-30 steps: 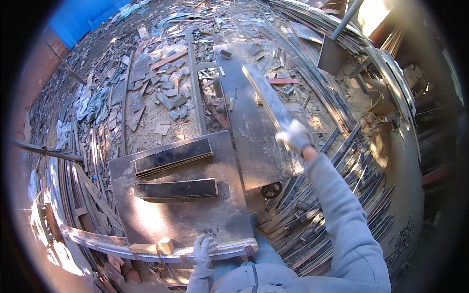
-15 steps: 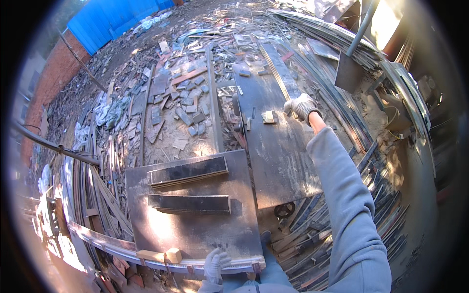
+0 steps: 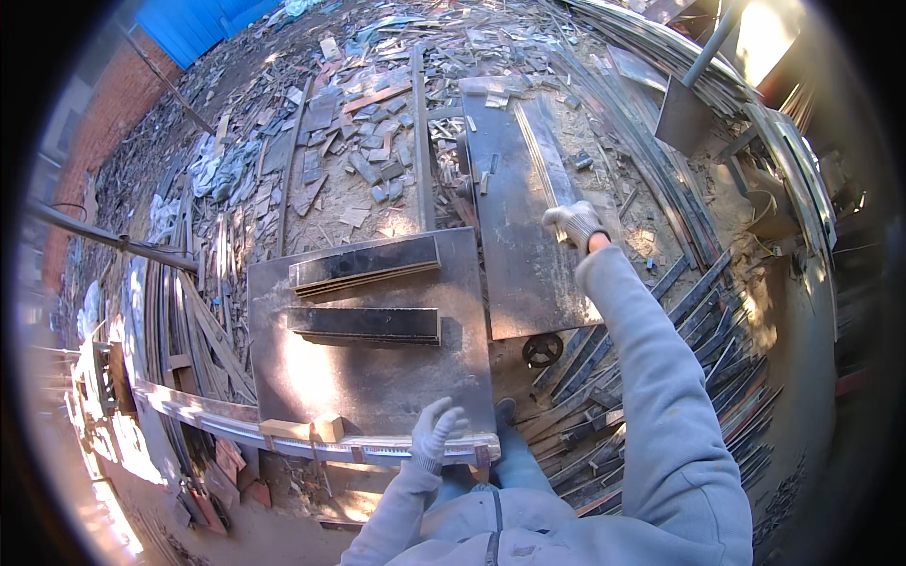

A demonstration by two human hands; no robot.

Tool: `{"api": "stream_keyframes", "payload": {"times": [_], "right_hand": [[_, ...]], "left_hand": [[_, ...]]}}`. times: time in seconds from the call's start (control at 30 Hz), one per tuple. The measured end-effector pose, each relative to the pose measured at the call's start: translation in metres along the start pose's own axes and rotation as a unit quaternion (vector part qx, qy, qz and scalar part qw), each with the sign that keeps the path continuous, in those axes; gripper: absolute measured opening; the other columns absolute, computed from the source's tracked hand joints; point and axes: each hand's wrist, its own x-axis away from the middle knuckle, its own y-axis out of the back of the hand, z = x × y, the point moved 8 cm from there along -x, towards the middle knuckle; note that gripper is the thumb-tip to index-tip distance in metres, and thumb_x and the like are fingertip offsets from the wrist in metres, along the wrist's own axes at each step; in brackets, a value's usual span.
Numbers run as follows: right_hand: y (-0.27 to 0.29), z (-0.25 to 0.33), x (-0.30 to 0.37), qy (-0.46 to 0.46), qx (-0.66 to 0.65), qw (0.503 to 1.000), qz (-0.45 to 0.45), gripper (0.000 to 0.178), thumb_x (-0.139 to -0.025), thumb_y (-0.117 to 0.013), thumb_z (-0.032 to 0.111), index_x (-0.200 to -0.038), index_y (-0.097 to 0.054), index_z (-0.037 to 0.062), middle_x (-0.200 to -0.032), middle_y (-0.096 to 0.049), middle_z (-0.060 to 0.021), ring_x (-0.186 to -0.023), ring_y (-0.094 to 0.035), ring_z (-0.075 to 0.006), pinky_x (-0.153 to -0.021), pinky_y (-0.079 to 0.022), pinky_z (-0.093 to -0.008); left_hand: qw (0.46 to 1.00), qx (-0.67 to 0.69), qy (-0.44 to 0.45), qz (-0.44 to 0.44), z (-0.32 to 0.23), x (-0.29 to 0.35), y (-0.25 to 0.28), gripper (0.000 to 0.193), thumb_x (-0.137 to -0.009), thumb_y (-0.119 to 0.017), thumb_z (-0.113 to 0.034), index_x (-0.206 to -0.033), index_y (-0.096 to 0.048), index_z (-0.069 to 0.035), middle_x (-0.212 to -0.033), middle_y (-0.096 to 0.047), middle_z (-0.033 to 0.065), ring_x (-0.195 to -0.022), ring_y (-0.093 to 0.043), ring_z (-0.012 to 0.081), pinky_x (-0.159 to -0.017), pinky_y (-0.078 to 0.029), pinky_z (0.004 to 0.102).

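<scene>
My right hand (image 3: 578, 224), in a pale knit glove, is closed around the near end of a stack of long, narrow plywood strips (image 3: 536, 151). The strips lie lengthwise on a dark worktable (image 3: 514, 297), with their light layered edges facing left. Its fingertips are partly hidden by the glove's back. My left hand (image 3: 437, 432), gloved too, hovers open above the front edge of a second dark tabletop (image 3: 377, 382), holding nothing. On that tabletop lie two short stacks of black-faced plywood strips, an upper stack (image 3: 366, 264) and a lower stack (image 3: 364, 324).
A wooden block (image 3: 327, 427) sits by a metal rail with a measuring scale (image 3: 396, 450) along the front edge. A black handwheel (image 3: 543, 351) is below the right table. Scrap wood (image 3: 377, 170) covers the ground; a metal pole (image 3: 113, 242) juts in at left.
My view has tilted down. My right hand has come nearer with the strips. Small blocks left of them no longer show there. My left hand has risen slightly, fingers spread.
</scene>
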Motion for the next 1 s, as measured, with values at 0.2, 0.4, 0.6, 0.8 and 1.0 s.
{"api": "stream_keyframes", "payload": {"times": [0.2, 0.4, 0.6, 0.8, 1.0], "right_hand": [[-0.001, -0.141, 0.170, 0.063, -0.016, 0.991, 0.117, 0.063, -0.070, -0.092, 0.021, -0.122, -0.066, -0.0026, -0.107, -0.074, -0.0104, -0.097, -0.070, -0.0213, -0.091, -0.059, -0.0343], [-0.013, -0.201, 0.283, 0.076, 0.015, 0.981, 0.180, 0.067, -0.069, -0.093, 0.025, -0.124, -0.065, -0.0004, -0.108, -0.074, -0.0095, -0.099, -0.069, -0.0179, -0.091, -0.056, -0.0354], [0.000, -0.229, 0.301, 0.060, 0.182, 0.977, 0.092, 0.078, -0.067, -0.094, 0.042, -0.121, -0.060, -0.0012, -0.110, -0.075, -0.0255, -0.103, -0.075, -0.0417, -0.090, -0.059, -0.0490], [-0.001, -0.229, 0.301, 0.043, 0.230, 0.971, 0.043, 0.078, -0.068, -0.093, 0.039, -0.123, -0.056, -0.0015, -0.101, -0.075, -0.0261, -0.100, -0.075, -0.0431, -0.090, -0.060, -0.0506], [-0.026, -0.224, 0.299, 0.011, 0.260, 0.965, 0.035, 0.074, -0.069, -0.090, 0.038, -0.120, -0.056, -0.0040, -0.100, -0.075, -0.0267, -0.099, -0.075, -0.0450, -0.090, -0.060, -0.0499]], "left_hand": [[0.996, 0.022, -0.079, 0.046, -0.084, -0.077, -0.094, 0.102, -0.096, -0.080, -0.052, -0.164, -0.029, 0.004, -0.157, -0.050, 0.0264, -0.139, -0.060, 0.0364, -0.107, -0.057, 0.0498], [0.974, 0.214, 0.028, 0.064, -0.109, -0.139, -0.199, 0.051, -0.097, -0.082, -0.036, -0.128, -0.061, -0.001, -0.113, -0.073, 0.0165, -0.101, -0.073, 0.0274, -0.086, -0.063, 0.0441], [0.976, 0.202, 0.083, 0.018, -0.077, -0.131, -0.237, 0.010, -0.101, -0.073, -0.012, -0.103, -0.071, -0.003, -0.089, -0.075, 0.0111, -0.077, -0.074, 0.0220, -0.072, -0.064, 0.0381], [0.940, 0.308, 0.113, 0.089, -0.065, -0.140, -0.239, 0.013, -0.099, -0.070, -0.007, -0.110, -0.067, -0.001, -0.094, -0.073, 0.0124, -0.083, -0.073, 0.0243, -0.079, -0.064, 0.0411], [0.900, 0.388, 0.178, 0.090, -0.043, -0.167, -0.210, 0.022, -0.098, -0.069, -0.008, -0.119, -0.063, -0.009, -0.099, -0.072, 0.0125, -0.083, -0.071, 0.0307, -0.083, -0.061, 0.0496]]}}
